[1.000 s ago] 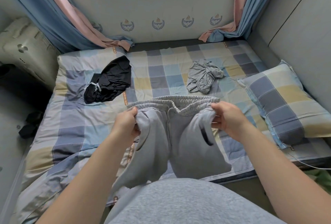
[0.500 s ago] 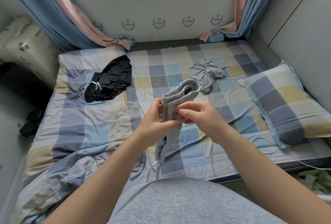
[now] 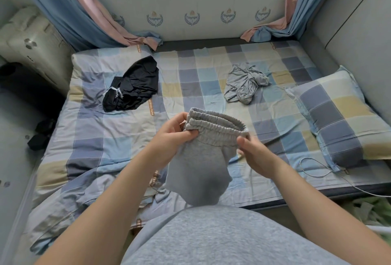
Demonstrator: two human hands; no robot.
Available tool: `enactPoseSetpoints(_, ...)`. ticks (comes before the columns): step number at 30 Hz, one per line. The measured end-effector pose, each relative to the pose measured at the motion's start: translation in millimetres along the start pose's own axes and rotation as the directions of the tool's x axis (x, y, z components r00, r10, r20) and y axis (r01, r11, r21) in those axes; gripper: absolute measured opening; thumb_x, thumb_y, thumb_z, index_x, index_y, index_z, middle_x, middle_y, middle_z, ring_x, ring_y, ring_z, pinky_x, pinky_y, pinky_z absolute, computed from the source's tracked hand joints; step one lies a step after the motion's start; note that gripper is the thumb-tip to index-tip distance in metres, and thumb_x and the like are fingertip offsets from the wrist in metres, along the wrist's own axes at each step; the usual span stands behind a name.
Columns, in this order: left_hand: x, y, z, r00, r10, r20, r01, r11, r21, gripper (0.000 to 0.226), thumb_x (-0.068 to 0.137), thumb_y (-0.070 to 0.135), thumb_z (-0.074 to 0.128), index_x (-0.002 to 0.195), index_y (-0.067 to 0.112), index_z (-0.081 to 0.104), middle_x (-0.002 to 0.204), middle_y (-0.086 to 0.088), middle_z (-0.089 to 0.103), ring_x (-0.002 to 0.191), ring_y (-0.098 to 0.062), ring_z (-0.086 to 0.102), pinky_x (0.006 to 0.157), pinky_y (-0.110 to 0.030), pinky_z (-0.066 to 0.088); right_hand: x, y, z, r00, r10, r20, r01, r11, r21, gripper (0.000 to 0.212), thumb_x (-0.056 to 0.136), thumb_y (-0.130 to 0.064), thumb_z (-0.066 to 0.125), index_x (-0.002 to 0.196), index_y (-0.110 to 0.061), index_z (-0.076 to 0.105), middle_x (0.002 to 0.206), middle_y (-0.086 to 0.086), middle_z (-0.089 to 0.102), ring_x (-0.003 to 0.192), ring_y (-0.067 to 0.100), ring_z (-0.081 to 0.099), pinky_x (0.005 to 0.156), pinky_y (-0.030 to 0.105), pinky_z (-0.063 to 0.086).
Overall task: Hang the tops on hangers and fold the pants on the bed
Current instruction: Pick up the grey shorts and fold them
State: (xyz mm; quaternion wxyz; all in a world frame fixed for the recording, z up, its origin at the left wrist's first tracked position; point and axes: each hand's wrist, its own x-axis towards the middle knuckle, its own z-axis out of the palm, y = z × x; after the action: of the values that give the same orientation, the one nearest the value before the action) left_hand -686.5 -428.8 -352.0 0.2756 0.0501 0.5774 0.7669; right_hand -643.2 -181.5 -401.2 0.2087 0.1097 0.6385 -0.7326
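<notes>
- Here, the left hand (image 3: 170, 137) has its fingers (image 3: 179, 120) curled round one end of the gathered waistband (image 3: 218, 126) of the grey pants (image 3: 201, 165), with the thumb pressed on the near face, so it grips the cloth.
- The right hand (image 3: 255, 155) pinches the other end of the waistband. Its thumb shows on the near side, while its other fingers lie behind the fabric and are hidden.
- The pants are held up between the two hands, above the near half of the bed (image 3: 190, 78). The waistband is doubled into two ribbed, elastic bands, and the body hangs below as a soft, matte fleece flap with a rounded lower edge. How the legs are layered inside that flap cannot be made out.
- In this view the flap's bottom overlaps the person's grey knit top (image 3: 211, 241), which is cut off by the lower edge, as are both arms.
- Farther off, two garments lie on the checked, wrinkled bedcover. A black garment (image 3: 133, 86), crumpled and faintly shiny, is to the left. A light grey garment (image 3: 245, 85), bunched with a gathered hem, is to the right. What kind each is I cannot tell.
- A checked pillow (image 3: 342, 116) rests at the bed's right edge, with a thin white cable (image 3: 317, 172) looped just beside it.
- Blue and pink curtains (image 3: 63, 10) pool at both far corners of the bed.
</notes>
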Motion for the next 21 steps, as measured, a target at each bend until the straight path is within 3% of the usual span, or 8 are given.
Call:
enactPoseSetpoints(2,-1,0,-7,0.999,-0.046,0.021,0.046,0.999,-0.012,0.048,0.082,-0.003,0.060,0.129,-0.008,0.048,0.107,-0.016,0.058,0.097,-0.027,0.058,0.083,-0.034,0.052,2,12,0,0.993,0.057,0.101,-0.064,0.996,0.062,0.073,0.070,-0.035,0.084,0.134,-0.014,0.054,0.129,0.007,0.066,0.118,0.021,0.063,0.093,0.030,0.051)
enactPoseSetpoints(4,-1,-3,-14,0.997,-0.075,-0.008,0.075,0.997,0.029,0.035,0.089,-0.010,0.057,0.124,-0.005,0.051,0.105,-0.016,0.060,0.095,-0.026,0.060,0.079,-0.031,0.054,3,17,-1,0.990,0.101,0.102,-0.114,0.984,0.135,0.054,0.074,-0.012,0.076,0.126,-0.007,0.063,0.123,0.015,0.069,0.114,0.030,0.065,0.093,0.037,0.054)
enactPoseSetpoints(8,10,-20,-23,0.985,-0.094,-0.147,0.123,0.971,0.206,0.022,0.092,-0.016,0.053,0.101,0.004,0.053,0.089,-0.010,0.060,0.080,-0.016,0.058,0.067,-0.018,0.053,12,18,-7,0.994,0.102,-0.043,-0.098,0.992,0.081,0.046,0.070,-0.005,0.084,0.115,-0.005,0.071,0.116,0.016,0.072,0.111,0.033,0.067,0.090,0.040,0.057)
enactPoseSetpoints(12,27,-31,-28,0.973,-0.108,-0.206,0.177,0.918,0.356,0.026,0.091,-0.015,0.058,0.093,0.011,0.054,0.091,-0.012,0.063,0.084,-0.020,0.056,0.075,-0.026,0.047,24,10,-6,0.970,0.059,-0.237,-0.087,0.990,-0.108,0.035,0.078,-0.002,0.080,0.113,-0.003,0.071,0.114,0.016,0.073,0.103,0.027,0.069,0.101,0.048,0.052)
enactPoseSetpoints(14,36,-28,-27,0.970,-0.083,-0.227,0.172,0.898,0.405,0.026,0.090,-0.014,0.060,0.094,0.012,0.055,0.098,-0.016,0.063,0.091,-0.021,0.056,0.082,-0.031,0.046,30,3,-7,0.956,0.032,-0.293,-0.078,0.986,-0.146,0.035,0.079,-0.003,0.081,0.112,-0.003,0.071,0.109,0.012,0.074,0.095,0.021,0.067,0.092,0.040,0.055)
enactPoseSetpoints(17,51,-19,-23,0.969,-0.012,-0.246,0.118,0.899,0.422,0.025,0.089,-0.014,0.061,0.095,0.009,0.054,0.101,-0.019,0.062,0.095,-0.024,0.058,0.087,-0.035,0.048,37,-14,-11,0.944,-0.069,-0.324,0.014,0.985,-0.171,0.032,0.079,0.001,0.080,0.109,-0.005,0.070,0.100,0.006,0.071,0.087,0.014,0.064,0.071,0.017,0.055)
enactPoseSetpoints(19,57,-13,-22,0.969,0.039,-0.245,0.081,0.885,0.458,0.020,0.090,-0.010,0.064,0.100,0.006,0.056,0.102,-0.019,0.065,0.094,-0.024,0.062,0.087,-0.035,0.052,39,-26,-12,0.933,-0.137,-0.334,0.078,0.979,-0.186,0.037,0.079,0.004,0.078,0.114,-0.002,0.068,0.104,0.008,0.070,0.090,0.014,0.063,0.071,0.013,0.054)
enactPoseSetpoints(21,61,-9,-22,0.967,0.079,-0.241,0.055,0.863,0.502,0.018,0.091,-0.004,0.066,0.104,0.006,0.059,0.106,-0.020,0.068,0.095,-0.024,0.065,0.089,-0.038,0.054,38,-35,-14,0.923,-0.190,-0.335,0.122,0.969,-0.215,0.043,0.079,0.007,0.077,0.120,0.003,0.065,0.110,0.012,0.069,0.096,0.017,0.063,0.080,0.019,0.055)
